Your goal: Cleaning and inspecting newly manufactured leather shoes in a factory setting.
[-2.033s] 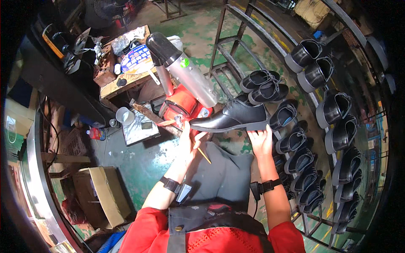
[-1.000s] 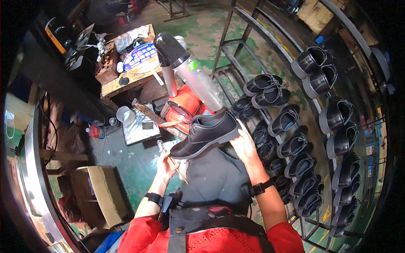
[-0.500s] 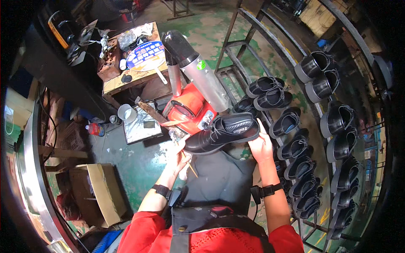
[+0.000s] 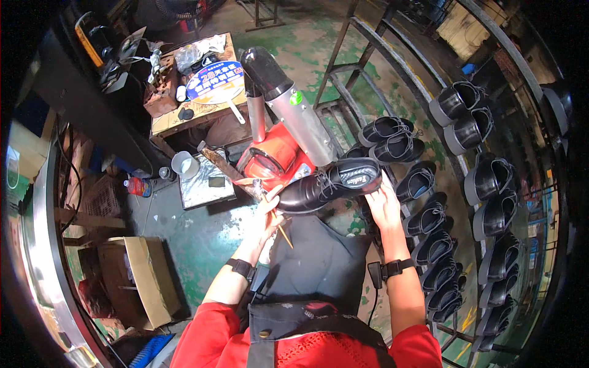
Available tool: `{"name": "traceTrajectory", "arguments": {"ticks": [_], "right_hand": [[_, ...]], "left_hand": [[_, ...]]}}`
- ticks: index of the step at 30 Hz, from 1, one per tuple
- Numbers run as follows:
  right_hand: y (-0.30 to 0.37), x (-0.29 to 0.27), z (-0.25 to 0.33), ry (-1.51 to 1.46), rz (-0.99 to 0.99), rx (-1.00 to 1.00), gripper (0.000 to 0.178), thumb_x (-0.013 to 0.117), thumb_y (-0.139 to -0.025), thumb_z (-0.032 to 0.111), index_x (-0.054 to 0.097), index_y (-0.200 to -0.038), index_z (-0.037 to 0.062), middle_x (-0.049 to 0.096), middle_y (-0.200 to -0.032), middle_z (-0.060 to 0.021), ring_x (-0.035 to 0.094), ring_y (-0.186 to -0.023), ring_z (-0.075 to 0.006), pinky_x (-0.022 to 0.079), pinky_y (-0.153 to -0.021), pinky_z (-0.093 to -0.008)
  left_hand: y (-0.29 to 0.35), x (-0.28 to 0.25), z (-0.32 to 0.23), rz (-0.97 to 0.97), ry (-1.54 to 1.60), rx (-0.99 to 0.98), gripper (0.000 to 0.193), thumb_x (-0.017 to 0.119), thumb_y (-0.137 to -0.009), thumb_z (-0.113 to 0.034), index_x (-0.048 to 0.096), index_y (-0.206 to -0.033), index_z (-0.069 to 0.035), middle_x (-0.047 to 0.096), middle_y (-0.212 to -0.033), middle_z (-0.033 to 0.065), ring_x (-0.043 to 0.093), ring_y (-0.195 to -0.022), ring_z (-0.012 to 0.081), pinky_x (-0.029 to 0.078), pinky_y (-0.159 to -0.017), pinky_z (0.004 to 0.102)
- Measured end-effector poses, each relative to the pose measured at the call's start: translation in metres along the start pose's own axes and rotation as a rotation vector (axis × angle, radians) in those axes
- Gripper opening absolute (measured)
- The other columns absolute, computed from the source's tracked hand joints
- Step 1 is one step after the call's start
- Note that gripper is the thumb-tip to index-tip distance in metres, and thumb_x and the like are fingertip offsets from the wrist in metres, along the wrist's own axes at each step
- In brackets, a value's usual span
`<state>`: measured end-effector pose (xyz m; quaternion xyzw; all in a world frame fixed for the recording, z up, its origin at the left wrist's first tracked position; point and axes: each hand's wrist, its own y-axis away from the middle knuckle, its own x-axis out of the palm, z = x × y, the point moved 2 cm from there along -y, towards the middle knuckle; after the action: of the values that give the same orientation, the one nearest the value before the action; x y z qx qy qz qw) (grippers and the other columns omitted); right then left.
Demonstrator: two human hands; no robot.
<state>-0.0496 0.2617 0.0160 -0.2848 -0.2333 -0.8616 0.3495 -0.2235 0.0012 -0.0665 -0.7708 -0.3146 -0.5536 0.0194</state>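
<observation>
A black lace-up shoe is held level in front of me, its toe to the left and its opening facing up. My left hand is closed at the toe. A thin wooden stick also runs through its fingers, its far end partly hidden. My right hand grips the heel from the right side, fingers under and behind it. Just beyond the shoe is a red machine with a silver and black tube rising from it.
Metal racks on my right carry several rows of black shoes. A wooden table with a hand fan stands at the far left. Nearer are a white cup, a silver flat box and a cardboard box.
Both hands have shifted slightly right with the shoe. The shoe has tilted a little, so more of its insole faces me.
</observation>
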Motion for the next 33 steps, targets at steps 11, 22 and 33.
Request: {"name": "traceTrajectory", "arguments": {"ticks": [11,22,33], "right_hand": [[-0.025,0.012,0.006,0.17,-0.013,0.038,0.047,0.039,-0.095,0.013,0.032,-0.141,0.0059,0.053,-0.126,-0.0118,0.053,-0.116,-0.0259,0.042,-0.099,-0.0402],[-0.016,-0.002,0.024,-0.055,-0.191,0.181,0.042,0.044,-0.096,0.039,0.049,-0.127,0.0109,0.058,-0.12,-0.0083,0.055,-0.108,-0.023,0.043,-0.095,-0.041],[-0.029,0.007,0.033,0.463,0.094,-0.251,0.047,0.052,-0.093,0.018,0.04,-0.136,0.0065,0.052,-0.128,-0.0118,0.05,-0.116,-0.0224,0.038,-0.102,-0.0362]], "left_hand": [[-0.006,-0.011,0.005,-0.098,0.052,-0.04,0.047,0.063,-0.086,-0.015,0.048,-0.13,-0.01,0.057,-0.082,-0.003,0.045,-0.049,0.0049,0.033,-0.04,0.0192],[-0.002,0.046,-0.008,-0.011,-0.375,0.113,0.056,0.064,-0.082,-0.005,0.043,-0.133,-0.01,0.05,-0.079,-0.0061,0.034,-0.048,0.0006,0.024,-0.039,0.0159],[-0.012,0.053,-0.017,0.037,-0.479,0.18,0.064,0.067,-0.08,-0.009,0.038,-0.138,-0.007,0.045,-0.067,-0.007,0.033,-0.043,0.0016,0.024,-0.038,0.0168]]}}
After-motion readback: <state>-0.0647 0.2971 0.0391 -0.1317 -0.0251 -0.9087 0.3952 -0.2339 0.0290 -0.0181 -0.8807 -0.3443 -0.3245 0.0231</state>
